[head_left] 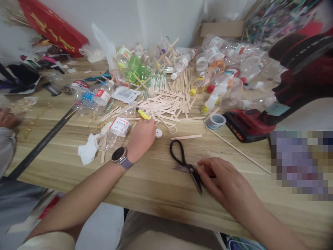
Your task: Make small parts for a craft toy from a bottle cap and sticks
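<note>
My left hand (143, 137), with a watch on its wrist, is closed at the near end of a yellow-handled tool (144, 114). Its fingertips are mostly hidden. A small white cap (158, 133) lies beside its fingers. Left of that hand, a clear plastic bottle (120, 127) with a red and white label lies on the table. My right hand (223, 175) has its thumb and fingers closed on one handle of black scissors (191, 169). The scissors' blades are spread, and the other handle loop points away from me.
Flat wooden sticks (163, 104) lie heaped beyond my hands. Plastic bottles (218, 74) crowd the back. A tape roll (216, 121) and red cordless drill (246, 123) stand at right, near a thin rod (239, 151). Another person's hand (7, 118) rests at far left.
</note>
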Demonstrator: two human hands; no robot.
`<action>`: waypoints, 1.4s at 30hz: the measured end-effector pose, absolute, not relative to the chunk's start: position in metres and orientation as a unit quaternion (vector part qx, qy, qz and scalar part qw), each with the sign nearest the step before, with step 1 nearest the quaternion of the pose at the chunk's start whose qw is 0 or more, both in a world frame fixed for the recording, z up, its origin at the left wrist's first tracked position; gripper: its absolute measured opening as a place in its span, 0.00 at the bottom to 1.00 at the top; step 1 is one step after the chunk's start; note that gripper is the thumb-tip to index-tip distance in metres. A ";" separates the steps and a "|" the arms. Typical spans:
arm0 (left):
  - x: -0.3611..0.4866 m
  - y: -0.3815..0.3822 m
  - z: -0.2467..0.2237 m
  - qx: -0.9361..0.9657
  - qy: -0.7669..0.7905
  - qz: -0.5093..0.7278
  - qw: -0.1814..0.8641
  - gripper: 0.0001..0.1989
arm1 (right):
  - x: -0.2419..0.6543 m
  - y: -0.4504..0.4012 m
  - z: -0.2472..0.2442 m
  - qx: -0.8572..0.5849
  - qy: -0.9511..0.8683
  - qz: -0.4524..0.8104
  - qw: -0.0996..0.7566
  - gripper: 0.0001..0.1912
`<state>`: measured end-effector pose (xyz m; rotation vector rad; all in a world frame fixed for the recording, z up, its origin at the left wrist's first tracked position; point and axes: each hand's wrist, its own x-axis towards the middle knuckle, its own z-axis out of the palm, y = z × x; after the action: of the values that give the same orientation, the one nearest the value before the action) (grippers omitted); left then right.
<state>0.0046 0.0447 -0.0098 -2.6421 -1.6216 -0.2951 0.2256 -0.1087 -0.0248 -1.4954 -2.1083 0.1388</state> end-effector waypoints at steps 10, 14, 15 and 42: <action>0.013 0.029 -0.005 -0.881 -0.452 -0.131 0.050 0.13 | 0.204 -0.088 -0.023 -0.607 -0.787 0.078 0.082 0.08; 0.019 0.026 -0.001 -0.898 -0.420 -0.130 -0.001 0.13 | 0.215 -0.082 -0.007 -0.614 -0.741 0.256 0.091 0.10; 0.021 0.026 -0.002 -0.905 -0.406 -0.127 -0.018 0.13 | 0.221 -0.081 -0.002 -0.610 -0.723 0.307 0.104 0.10; 0.027 -0.008 -0.003 -0.910 -0.374 -0.050 -0.171 0.09 | 0.279 -0.074 0.004 -0.590 -0.508 0.535 0.329 0.25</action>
<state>0.0270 -0.0078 -0.0028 -3.2202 -1.3224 -0.1775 0.2789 -0.0743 0.0040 -1.5434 -1.3282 1.4003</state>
